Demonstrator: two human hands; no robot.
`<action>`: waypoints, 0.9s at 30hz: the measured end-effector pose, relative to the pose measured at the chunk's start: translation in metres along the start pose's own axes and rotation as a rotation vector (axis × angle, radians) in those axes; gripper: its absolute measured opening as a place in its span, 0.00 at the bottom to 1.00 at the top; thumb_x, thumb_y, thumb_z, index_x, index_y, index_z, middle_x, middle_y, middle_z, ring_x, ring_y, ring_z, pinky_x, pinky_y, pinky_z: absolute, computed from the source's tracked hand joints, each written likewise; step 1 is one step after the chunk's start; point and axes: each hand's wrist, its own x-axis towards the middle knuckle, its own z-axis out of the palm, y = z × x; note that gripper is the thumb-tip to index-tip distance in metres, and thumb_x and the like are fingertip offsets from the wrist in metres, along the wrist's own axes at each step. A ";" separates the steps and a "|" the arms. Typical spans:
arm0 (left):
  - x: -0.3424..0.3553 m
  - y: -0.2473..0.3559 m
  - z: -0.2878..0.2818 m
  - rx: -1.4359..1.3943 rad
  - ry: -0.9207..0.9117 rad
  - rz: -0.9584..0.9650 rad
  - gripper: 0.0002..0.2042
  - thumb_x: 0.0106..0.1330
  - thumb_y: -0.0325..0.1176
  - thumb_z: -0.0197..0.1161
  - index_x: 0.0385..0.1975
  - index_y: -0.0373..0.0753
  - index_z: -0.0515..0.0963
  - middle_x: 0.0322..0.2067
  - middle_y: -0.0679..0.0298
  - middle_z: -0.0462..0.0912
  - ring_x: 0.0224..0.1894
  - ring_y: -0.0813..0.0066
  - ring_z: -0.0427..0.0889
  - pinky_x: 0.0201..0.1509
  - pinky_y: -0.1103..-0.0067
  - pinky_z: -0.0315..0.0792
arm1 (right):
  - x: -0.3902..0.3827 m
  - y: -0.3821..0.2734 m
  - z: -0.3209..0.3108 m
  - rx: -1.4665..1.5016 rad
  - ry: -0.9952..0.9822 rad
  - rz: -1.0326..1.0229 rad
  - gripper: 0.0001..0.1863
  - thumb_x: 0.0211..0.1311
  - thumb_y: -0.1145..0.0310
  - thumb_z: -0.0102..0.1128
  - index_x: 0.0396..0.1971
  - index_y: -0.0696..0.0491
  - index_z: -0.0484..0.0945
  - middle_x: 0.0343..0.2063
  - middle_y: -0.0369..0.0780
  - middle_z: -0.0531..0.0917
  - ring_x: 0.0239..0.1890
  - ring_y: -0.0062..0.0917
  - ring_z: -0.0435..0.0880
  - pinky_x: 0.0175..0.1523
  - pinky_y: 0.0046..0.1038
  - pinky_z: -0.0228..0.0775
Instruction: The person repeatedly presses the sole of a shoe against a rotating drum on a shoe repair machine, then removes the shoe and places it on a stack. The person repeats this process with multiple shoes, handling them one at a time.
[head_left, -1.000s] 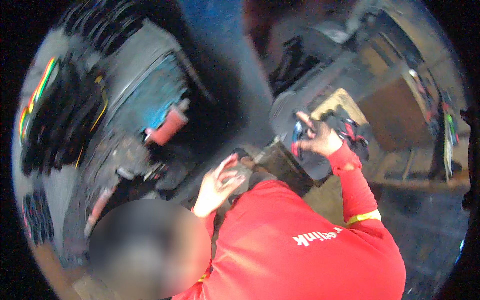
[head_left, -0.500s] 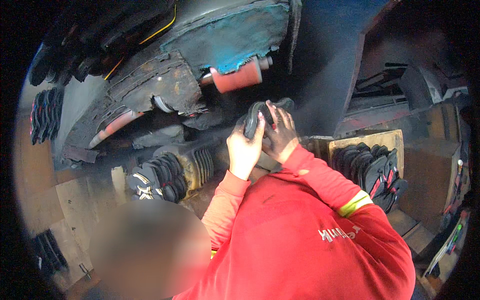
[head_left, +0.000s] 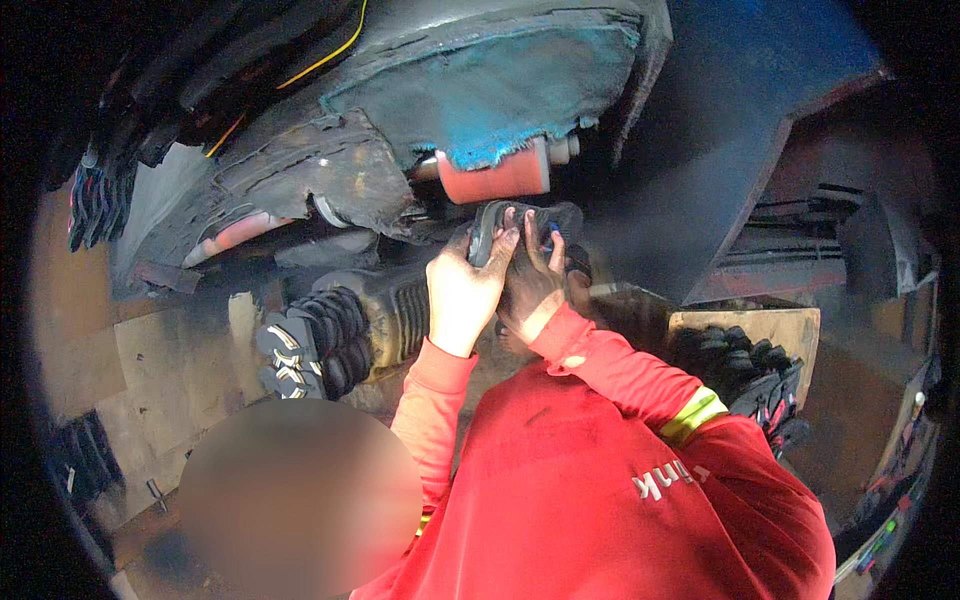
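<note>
Your left hand (head_left: 462, 295) and right hand (head_left: 537, 290) grip a dark sandal (head_left: 487, 230) just below the red roller (head_left: 495, 176) (contact unclear), so this piece seems unfinished, though whether the stacked sandals (head_left: 338, 335) lower left of that roller are done can't be told.

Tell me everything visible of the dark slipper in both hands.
The slipper is dark grey to black, with a thick edge on the left that looks like rubber or foam. The left hand and right hand hold it, hiding much of it; a small blue patch shows beside them. It is just below the red roller in view; contact is unclear.
</note>
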 end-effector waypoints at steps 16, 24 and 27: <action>0.021 -0.014 0.014 -0.093 0.022 -0.093 0.15 0.62 0.39 0.70 0.32 0.30 0.82 0.25 0.43 0.83 0.31 0.50 0.87 0.32 0.67 0.77 | 0.013 0.005 -0.023 0.093 -0.234 0.037 0.39 0.65 0.56 0.51 0.74 0.51 0.53 0.76 0.46 0.50 0.77 0.48 0.45 0.67 0.68 0.46; 0.003 -0.002 -0.004 -0.052 0.073 -0.052 0.16 0.62 0.39 0.71 0.29 0.28 0.80 0.25 0.41 0.82 0.29 0.45 0.86 0.30 0.66 0.76 | 0.007 0.001 -0.011 0.133 0.053 -0.080 0.35 0.62 0.60 0.52 0.70 0.53 0.61 0.74 0.51 0.55 0.76 0.47 0.51 0.68 0.63 0.48; -0.007 0.001 -0.008 0.033 0.078 -0.071 0.13 0.63 0.34 0.71 0.40 0.30 0.83 0.29 0.52 0.87 0.29 0.68 0.87 0.32 0.73 0.77 | 0.006 0.004 -0.007 0.057 0.061 -0.138 0.31 0.63 0.61 0.51 0.66 0.54 0.65 0.72 0.53 0.57 0.76 0.47 0.52 0.68 0.63 0.48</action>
